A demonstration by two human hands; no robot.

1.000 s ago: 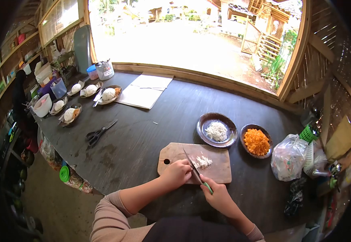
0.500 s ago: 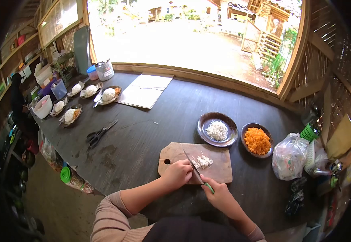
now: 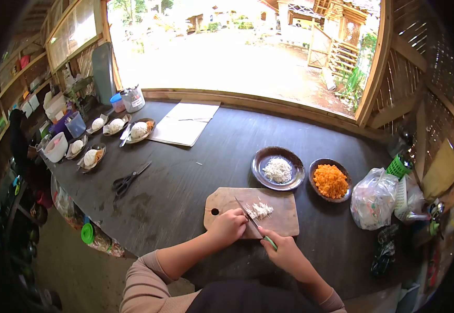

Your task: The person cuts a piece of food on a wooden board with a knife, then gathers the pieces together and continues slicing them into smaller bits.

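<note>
A wooden cutting board [image 3: 284,221] lies at the table's near edge, with finely cut white shreds [image 3: 259,210] on it. My right hand [image 3: 283,249] is closed around the green handle of a knife [image 3: 249,216], whose blade slants up and left across the board. Left of the blade, my left hand [image 3: 227,227] rests on the board with fingers curled; what they hold is hidden beneath them. Just behind the board is a dark plate [image 3: 258,169] with a heap of white shreds [image 3: 277,170]. To its right stands a dark bowl of orange shreds [image 3: 331,181].
Black scissors [image 3: 129,180] lie to the left. Farther back are several plates of rice, one with orange food [image 3: 139,129], and white paper [image 3: 182,122]. A clear plastic bag [image 3: 374,201] sits at the right. A person in dark clothing [image 3: 18,138] is at the far left.
The view has shifted slightly, so the scene sits a little further left. Both hands keep their places on the knife and board; the white shreds look much the same.
</note>
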